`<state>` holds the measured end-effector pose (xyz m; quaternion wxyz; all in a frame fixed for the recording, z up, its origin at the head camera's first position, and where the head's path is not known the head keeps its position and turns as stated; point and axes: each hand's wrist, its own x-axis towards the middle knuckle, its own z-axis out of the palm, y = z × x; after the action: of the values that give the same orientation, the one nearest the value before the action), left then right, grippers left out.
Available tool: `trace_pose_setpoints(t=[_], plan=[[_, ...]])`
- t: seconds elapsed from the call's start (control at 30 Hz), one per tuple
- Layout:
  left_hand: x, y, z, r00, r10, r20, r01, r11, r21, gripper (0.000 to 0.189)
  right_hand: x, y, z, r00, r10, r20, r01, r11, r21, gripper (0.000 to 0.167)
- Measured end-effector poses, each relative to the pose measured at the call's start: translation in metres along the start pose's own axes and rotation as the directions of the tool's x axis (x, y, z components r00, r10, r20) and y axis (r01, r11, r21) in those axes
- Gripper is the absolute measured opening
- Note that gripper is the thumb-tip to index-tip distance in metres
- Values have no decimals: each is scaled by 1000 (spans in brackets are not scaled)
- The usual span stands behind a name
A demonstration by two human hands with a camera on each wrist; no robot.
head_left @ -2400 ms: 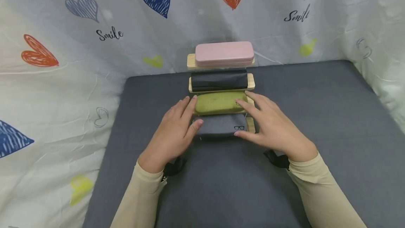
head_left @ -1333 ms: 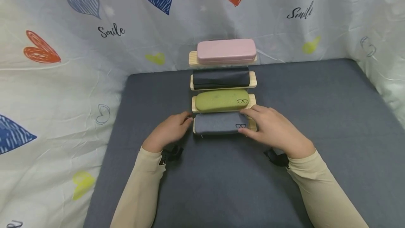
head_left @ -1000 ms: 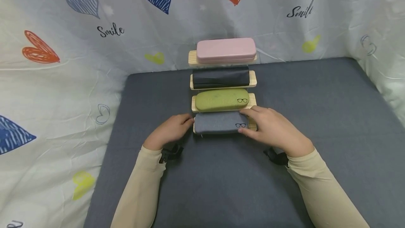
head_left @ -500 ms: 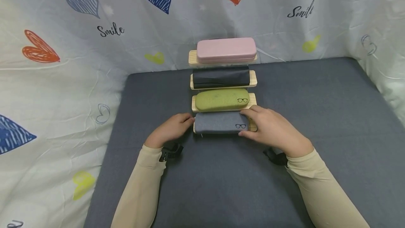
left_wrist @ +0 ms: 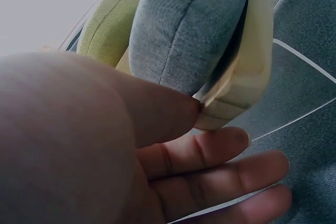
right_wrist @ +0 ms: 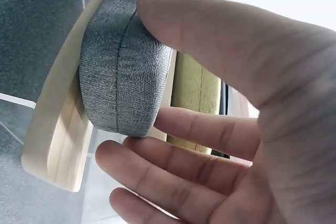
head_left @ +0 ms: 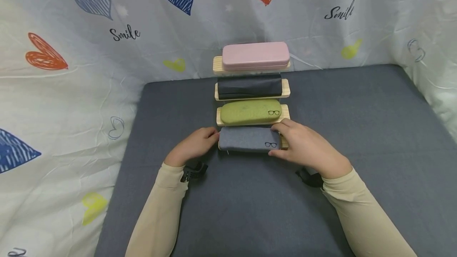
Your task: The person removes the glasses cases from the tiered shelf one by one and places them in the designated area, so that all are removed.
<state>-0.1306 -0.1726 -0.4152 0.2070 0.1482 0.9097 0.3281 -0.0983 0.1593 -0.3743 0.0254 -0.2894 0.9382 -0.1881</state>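
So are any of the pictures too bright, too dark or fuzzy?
Head view: a soft shadow on the patterned cloth behind the pink case; left wrist view: the near part of the left hand is dark and soft; right wrist view: the patterned cloth glares white at top right, but the weave on the grey case looks crisp.

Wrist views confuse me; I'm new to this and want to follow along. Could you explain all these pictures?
These are a person's bare left hand and right hand, no robot. The head picture looks forward and down; the other two come from a camera on each wrist, so things look close. Over the dark table, four wooden ledges sit one behind another, bearing, from nearest, a grey case, a green case, a black case and a pink case. The right hand pinches the grey case between thumb and finger; the left hand pinches the end of the nearest ledge.
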Motion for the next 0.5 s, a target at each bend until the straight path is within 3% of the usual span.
trace_pose_setpoints(t=[0.27,0.5], plan=[[3,-4,1,1000,3,-13,-3,1000,-12,30,3,-1,9,1000,11,11,-10,999,-32,80],[4,-4,2,1000,6,-2,-6,1000,-4,32,5,-3,17,999,30,-24,-31,999,-35,77]])
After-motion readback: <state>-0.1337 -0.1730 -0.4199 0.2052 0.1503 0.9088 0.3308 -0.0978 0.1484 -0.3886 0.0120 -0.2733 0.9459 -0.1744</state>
